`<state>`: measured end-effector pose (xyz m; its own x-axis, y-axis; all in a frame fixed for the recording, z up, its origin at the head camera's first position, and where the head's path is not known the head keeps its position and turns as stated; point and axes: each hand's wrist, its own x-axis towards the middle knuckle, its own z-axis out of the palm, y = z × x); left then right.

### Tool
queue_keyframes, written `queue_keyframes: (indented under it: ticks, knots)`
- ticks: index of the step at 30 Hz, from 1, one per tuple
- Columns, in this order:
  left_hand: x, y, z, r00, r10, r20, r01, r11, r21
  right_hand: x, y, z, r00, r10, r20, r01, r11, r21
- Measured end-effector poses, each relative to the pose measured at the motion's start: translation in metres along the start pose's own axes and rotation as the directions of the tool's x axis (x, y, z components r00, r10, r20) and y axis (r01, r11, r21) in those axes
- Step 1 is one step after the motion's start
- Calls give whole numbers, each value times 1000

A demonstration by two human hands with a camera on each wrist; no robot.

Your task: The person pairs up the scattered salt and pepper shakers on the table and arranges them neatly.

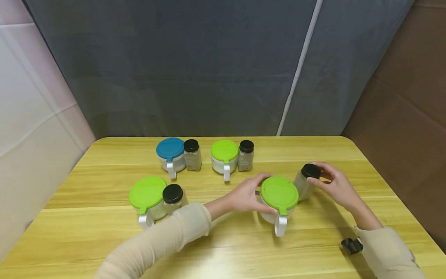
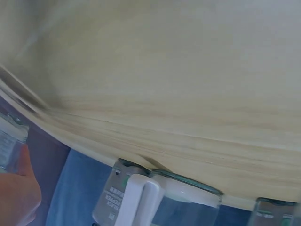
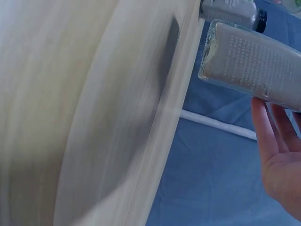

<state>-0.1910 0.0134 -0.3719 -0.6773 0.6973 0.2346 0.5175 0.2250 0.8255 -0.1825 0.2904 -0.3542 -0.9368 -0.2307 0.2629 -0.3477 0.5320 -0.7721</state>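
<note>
My left hand grips a round seasoning jar by its sides. The jar has a lime-green lid, and its white handle points toward me. To its right, my right hand holds a clear spice bottle around its black cap, thumb on the near side. The bottle leans a little and stands close beside the jar. In the right wrist view, that bottle shows printed text and a greyish content, with the right fingers against its side. Part of the jar is hidden behind the left hand.
At the back stand a blue-lidded jar and a green-lidded jar, each with a black-capped bottle beside it. Front left are another green-lidded jar and bottle. A small black object is at the right sleeve.
</note>
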Motion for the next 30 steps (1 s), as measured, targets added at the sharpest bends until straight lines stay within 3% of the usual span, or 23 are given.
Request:
queue_keyframes:
  ticks: [10, 20, 27, 30]
  knots:
    - [-24, 0, -13, 998, 38, 42, -39, 999, 11, -8, -10, 8, 1000, -8, 8, 8, 1000, -9]
    - [-49, 1, -27, 997, -21, 68, 27, 997, -79, -12, -18, 21, 1000, 0, 17, -1, 1000, 22]
    - [-67, 25, -42, 995, -72, 65, 77, 994, -73, -14, -26, 35, 1000, 9, 15, -10, 999, 35]
    - [-71, 26, -47, 992, -104, 66, 108, 992, -67, -15, -29, 41, 1000, 11, 10, -11, 999, 38]
